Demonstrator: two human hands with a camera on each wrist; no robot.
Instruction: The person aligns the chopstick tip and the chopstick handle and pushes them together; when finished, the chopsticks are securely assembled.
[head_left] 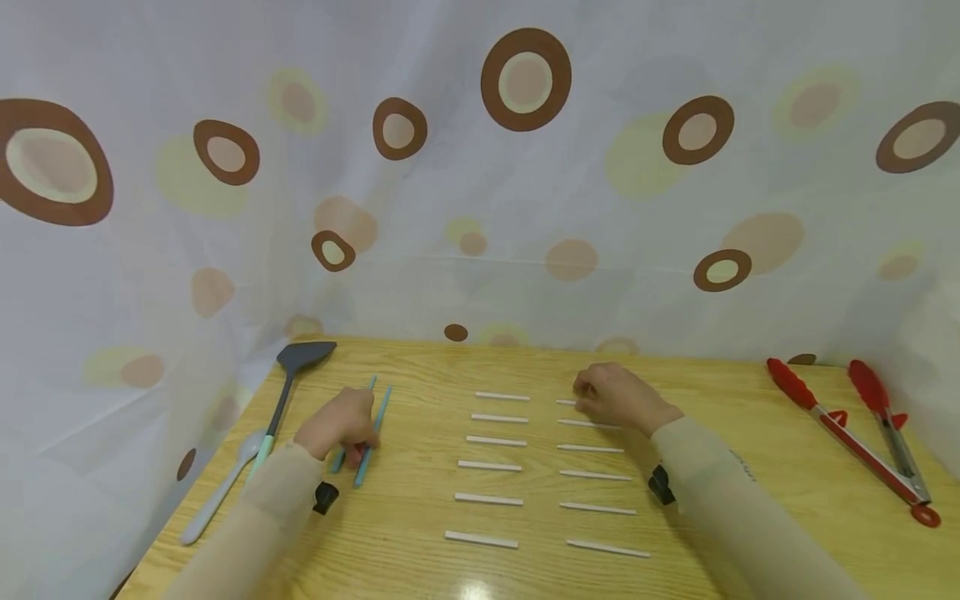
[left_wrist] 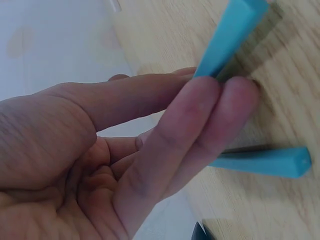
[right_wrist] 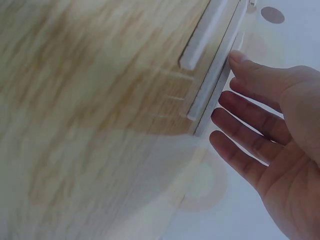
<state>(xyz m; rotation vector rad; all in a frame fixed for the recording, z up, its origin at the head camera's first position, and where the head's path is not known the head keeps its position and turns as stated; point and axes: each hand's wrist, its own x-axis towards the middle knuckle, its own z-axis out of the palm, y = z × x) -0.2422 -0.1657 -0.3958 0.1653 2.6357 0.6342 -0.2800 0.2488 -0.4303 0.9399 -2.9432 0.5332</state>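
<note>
Your left hand (head_left: 339, 423) pinches one blue stick (left_wrist: 232, 37) above the table (head_left: 412, 525); your right hand (head_left: 621, 398) covers part of the farthest right-hand white stick (head_left: 565, 402), grip impossible to tell. Best nudge lightly, parallel to its neighbour (head_left: 590, 423).

In front of me, a pale, creased cloth (head_left: 450, 200) hangs behind the yellowish wooden table (head_left: 427, 375) and along its left side, printed with brown rings (head_left: 492, 81) and faded blotches (head_left: 572, 260); white glare (head_left: 474, 592) gleams on the wood.
</note>
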